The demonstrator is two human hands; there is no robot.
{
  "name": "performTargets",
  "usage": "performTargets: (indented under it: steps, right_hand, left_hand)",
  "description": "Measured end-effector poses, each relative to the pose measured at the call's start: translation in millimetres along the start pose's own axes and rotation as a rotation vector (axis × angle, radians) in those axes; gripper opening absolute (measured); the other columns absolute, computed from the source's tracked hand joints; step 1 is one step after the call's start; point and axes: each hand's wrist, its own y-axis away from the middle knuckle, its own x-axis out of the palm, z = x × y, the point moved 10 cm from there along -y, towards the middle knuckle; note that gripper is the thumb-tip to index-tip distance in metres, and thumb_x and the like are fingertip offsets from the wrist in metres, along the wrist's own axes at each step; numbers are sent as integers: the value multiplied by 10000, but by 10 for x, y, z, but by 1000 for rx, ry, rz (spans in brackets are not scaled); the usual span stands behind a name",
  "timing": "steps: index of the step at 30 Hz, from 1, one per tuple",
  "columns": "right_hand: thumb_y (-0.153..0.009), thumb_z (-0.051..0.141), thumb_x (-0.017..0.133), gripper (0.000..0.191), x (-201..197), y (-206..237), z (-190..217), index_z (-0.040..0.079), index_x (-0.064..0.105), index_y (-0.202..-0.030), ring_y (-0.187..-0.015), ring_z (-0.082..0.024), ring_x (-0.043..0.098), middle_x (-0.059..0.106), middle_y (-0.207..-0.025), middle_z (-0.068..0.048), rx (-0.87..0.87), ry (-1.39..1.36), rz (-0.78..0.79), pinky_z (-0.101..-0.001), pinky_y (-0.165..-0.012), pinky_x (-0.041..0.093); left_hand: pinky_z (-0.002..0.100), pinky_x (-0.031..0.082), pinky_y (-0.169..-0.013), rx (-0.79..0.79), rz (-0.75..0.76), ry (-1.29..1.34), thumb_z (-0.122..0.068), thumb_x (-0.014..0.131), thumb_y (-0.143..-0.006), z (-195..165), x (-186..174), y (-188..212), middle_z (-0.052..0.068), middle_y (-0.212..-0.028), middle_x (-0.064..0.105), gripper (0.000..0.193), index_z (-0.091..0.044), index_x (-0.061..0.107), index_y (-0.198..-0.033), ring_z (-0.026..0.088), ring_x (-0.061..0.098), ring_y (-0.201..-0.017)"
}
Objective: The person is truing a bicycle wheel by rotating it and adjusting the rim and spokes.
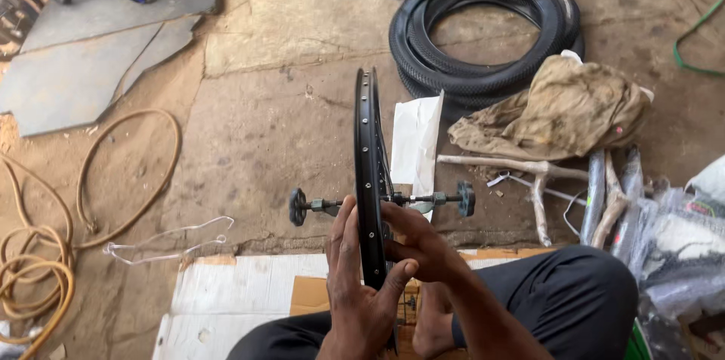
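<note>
The ground (272,126) is bare, cracked concrete and packed dirt, with grey slabs (91,58) at far left, coiled tan hose (45,254) at near left, stacked black tyres (483,35) at far right and a crumpled beige cloth (559,111) just near them. Flattened cardboard (226,299) lies under the seated person. A black bicycle rim (368,163) stands upright and edge-on at centre, its axle (381,201) jutting to both sides with dark knobs at the ends. The left hand (355,292) grips the rim's near edge; the right hand (415,243) grasps the spokes by the hub.
</note>
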Motion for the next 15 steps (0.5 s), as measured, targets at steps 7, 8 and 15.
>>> performTargets:
  steps: [7,8,15]
  right_hand:
    - [-912,190,787,211,-13,-98,432,26,667,-965,-828,-164,752,749,-1064,-128,-457,485,-380,-265,-704,616]
    - [-906,188,763,186,41,-55,529,30,667,-924,-774,-153,750,748,-1062,-134,-564,587,-413,-240,-650,607]
    - [-964,168,773,191,-74,-181,191,37,636,-975,-958,-176,681,687,-1058,-80,-186,75,161,-300,-829,585]
  left_hand:
    - [508,442,-1142,60,2,-53,-430,765,-891,-32,2,-22,284,-1608,344,906,40,344,-1541,434,384,-1492]
    - [508,438,-1148,76,-5,-74,-430,756,-889,-47,0,-22,284,-1606,343,901,40,346,-1538,430,377,-1495]
    - [560,355,-1171,93,-47,-149,-501,720,-880,-45,-12,-11,277,-1588,385,892,29,394,-1519,435,341,-1503]
